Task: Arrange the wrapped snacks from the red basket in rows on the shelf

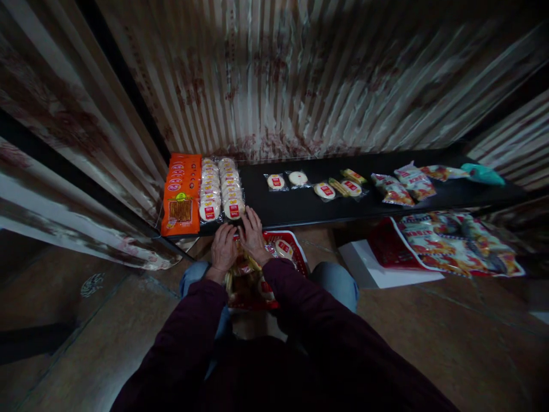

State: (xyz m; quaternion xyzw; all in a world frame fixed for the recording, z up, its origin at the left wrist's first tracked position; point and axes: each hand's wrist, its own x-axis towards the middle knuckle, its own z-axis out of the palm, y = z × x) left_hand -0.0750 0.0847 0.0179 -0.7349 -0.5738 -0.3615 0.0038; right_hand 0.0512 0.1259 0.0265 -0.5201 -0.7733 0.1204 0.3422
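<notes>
Two rows of round white rice crackers in clear wrappers lie overlapped on the black shelf, a left row (210, 194) and a right row (231, 186). My right hand (254, 234) is at the shelf's front edge, its fingers stretched to the front of the right row; contact is hard to make out. Beside it, my left hand (223, 249) has its fingers extended just below the front edge, with no held thing visible. Under both hands is a red basket (302, 252) with wrapped crackers (283, 248) inside, partly hidden by my forearms.
An orange snack bag (182, 194) lies at the shelf's left end. Loose wrapped crackers (275, 182), printed snack bags (392, 189) and a teal item (482, 174) sit further right. A second red basket (390, 246) of bags stands on the floor by a white sheet (381, 266).
</notes>
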